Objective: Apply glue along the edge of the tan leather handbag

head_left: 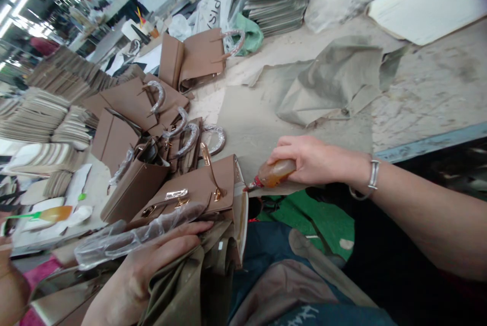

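Observation:
A brown handbag (224,176) with gold hardware lies tilted at the near edge of the table, its pale side edge facing right. My left hand (167,250) grips it near its olive lining (182,280), fingers long and close together; the thumb is hidden. A plastic-wrapped handle (140,237) lies just above that hand. My right hand (300,156) is closed around a small glue bottle (277,171) with amber liquid inside. The bottle's red-tipped nozzle (251,184) points left and meets or nearly meets the bag's side edge.
More brown handbags (201,57) stand left and behind, with stacked panels (34,113) beyond them. Crumpled grey-green cloth (331,80) covers part of the table. Another amber bottle (55,213) with a green nozzle lies left, near another person's arm (11,275).

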`<action>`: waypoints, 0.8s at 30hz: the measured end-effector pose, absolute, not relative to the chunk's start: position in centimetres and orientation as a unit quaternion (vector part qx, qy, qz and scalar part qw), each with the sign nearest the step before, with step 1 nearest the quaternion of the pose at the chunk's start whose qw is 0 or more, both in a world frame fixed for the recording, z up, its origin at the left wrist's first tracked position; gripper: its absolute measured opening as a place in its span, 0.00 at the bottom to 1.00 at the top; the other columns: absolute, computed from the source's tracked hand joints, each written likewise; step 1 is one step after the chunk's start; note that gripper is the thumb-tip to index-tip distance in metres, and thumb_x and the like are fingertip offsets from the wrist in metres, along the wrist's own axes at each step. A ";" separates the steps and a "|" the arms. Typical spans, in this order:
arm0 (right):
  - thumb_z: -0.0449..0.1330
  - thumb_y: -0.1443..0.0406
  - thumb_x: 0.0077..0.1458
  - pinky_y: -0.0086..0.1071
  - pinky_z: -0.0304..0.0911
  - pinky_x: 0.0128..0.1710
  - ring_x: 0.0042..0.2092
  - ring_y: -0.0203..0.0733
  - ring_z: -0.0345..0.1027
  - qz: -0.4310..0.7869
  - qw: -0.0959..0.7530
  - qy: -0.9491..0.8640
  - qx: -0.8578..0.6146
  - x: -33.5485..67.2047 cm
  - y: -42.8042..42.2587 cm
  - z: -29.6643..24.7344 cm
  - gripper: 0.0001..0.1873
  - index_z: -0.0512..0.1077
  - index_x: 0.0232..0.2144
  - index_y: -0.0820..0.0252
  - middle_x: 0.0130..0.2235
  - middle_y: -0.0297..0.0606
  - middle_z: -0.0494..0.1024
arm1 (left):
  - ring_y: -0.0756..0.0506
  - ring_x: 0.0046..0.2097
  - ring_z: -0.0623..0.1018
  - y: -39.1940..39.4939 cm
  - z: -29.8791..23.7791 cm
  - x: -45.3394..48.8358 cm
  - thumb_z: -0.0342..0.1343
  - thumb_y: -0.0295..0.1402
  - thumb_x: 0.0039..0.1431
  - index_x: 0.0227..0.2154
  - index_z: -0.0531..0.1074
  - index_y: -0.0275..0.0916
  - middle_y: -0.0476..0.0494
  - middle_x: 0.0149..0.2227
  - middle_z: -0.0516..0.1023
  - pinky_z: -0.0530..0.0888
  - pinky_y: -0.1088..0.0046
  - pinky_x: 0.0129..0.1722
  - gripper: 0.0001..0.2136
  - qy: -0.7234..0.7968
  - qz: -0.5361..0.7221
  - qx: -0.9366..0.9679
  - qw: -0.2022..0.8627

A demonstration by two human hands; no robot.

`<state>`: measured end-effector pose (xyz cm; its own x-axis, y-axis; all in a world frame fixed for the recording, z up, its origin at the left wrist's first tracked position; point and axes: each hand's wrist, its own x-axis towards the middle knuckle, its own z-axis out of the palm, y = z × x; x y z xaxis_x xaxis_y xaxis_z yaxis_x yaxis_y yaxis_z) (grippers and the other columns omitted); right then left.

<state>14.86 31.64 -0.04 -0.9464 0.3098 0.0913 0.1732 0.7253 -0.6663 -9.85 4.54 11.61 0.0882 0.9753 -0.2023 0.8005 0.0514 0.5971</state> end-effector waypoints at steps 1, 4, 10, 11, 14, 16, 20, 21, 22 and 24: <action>0.61 0.73 0.49 0.31 0.60 0.37 0.37 0.40 0.67 0.334 0.111 -0.926 -0.139 14.9 31.7 -0.1 0.17 0.80 0.42 0.57 0.38 0.39 0.72 | 0.43 0.58 0.78 4.5 11.7 -9.9 0.59 0.35 0.63 0.49 0.76 0.47 0.44 0.57 0.79 0.71 0.78 0.59 0.12 0.664 0.148 0.667 0.305; 0.61 0.73 0.49 0.31 0.60 0.37 0.37 0.40 0.67 0.324 0.127 -0.928 -0.133 15.0 32.1 -0.1 0.18 0.80 0.43 0.57 0.39 0.39 0.71 | 0.45 0.59 0.77 4.3 11.5 -10.1 0.56 0.32 0.65 0.47 0.77 0.48 0.47 0.56 0.80 0.69 0.79 0.60 0.10 0.681 0.142 0.648 0.310; 0.61 0.71 0.54 0.30 0.58 0.35 0.35 0.38 0.65 0.340 0.118 -0.928 -0.093 14.9 31.9 0.0 0.14 0.80 0.42 0.56 0.39 0.39 0.71 | 0.43 0.56 0.79 3.9 10.8 -10.7 0.58 0.34 0.63 0.48 0.76 0.46 0.43 0.55 0.80 0.72 0.75 0.59 0.11 0.666 0.155 0.657 0.318; 0.61 0.71 0.54 0.29 0.58 0.36 0.36 0.38 0.65 0.334 0.131 -0.928 -0.100 14.9 31.9 -0.1 0.14 0.80 0.43 0.56 0.39 0.39 0.71 | 0.42 0.56 0.80 3.9 10.9 -10.7 0.59 0.34 0.63 0.49 0.75 0.47 0.43 0.55 0.80 0.72 0.74 0.59 0.12 0.664 0.160 0.659 0.314; 0.61 0.72 0.53 0.29 0.58 0.37 0.37 0.38 0.66 0.330 0.156 -0.925 -0.103 14.8 31.8 -0.2 0.16 0.79 0.43 0.55 0.39 0.38 0.71 | 0.43 0.58 0.79 4.2 11.2 -10.5 0.59 0.31 0.63 0.49 0.75 0.48 0.45 0.56 0.80 0.70 0.75 0.61 0.13 0.664 0.162 0.665 0.303; 0.61 0.72 0.53 0.29 0.59 0.37 0.37 0.38 0.67 0.341 0.142 -0.925 -0.092 14.7 31.8 -0.4 0.16 0.79 0.43 0.55 0.39 0.37 0.71 | 0.44 0.58 0.78 4.5 11.5 -10.3 0.58 0.30 0.63 0.46 0.77 0.48 0.45 0.55 0.81 0.69 0.76 0.61 0.11 0.666 0.156 0.665 0.300; 0.61 0.73 0.52 0.30 0.59 0.37 0.37 0.39 0.67 0.330 0.133 -0.928 -0.114 14.6 31.7 -0.6 0.17 0.80 0.43 0.55 0.40 0.39 0.72 | 0.43 0.56 0.79 5.0 12.0 -9.8 0.56 0.33 0.64 0.46 0.78 0.46 0.43 0.54 0.81 0.72 0.76 0.59 0.10 0.677 0.150 0.656 0.299; 0.60 0.73 0.52 0.31 0.59 0.37 0.37 0.40 0.67 0.323 0.142 -0.928 -0.122 14.6 31.7 -0.7 0.17 0.79 0.43 0.55 0.41 0.40 0.72 | 0.43 0.56 0.80 5.1 12.0 -9.7 0.57 0.34 0.64 0.46 0.78 0.46 0.43 0.55 0.81 0.72 0.76 0.58 0.10 0.681 0.146 0.653 0.298; 0.60 0.72 0.52 0.32 0.60 0.38 0.38 0.41 0.67 0.319 0.150 -0.927 -0.126 14.6 31.7 -0.7 0.17 0.79 0.43 0.55 0.41 0.41 0.73 | 0.44 0.56 0.80 5.1 12.1 -9.6 0.57 0.35 0.64 0.45 0.78 0.46 0.43 0.55 0.81 0.72 0.76 0.58 0.09 0.683 0.144 0.652 0.296; 0.61 0.71 0.53 0.32 0.61 0.38 0.39 0.42 0.68 0.328 0.148 -0.926 -0.115 14.5 31.6 -0.6 0.15 0.79 0.43 0.55 0.41 0.41 0.73 | 0.44 0.56 0.79 5.2 12.2 -9.5 0.58 0.34 0.63 0.46 0.77 0.46 0.44 0.55 0.81 0.71 0.76 0.59 0.10 0.677 0.148 0.659 0.292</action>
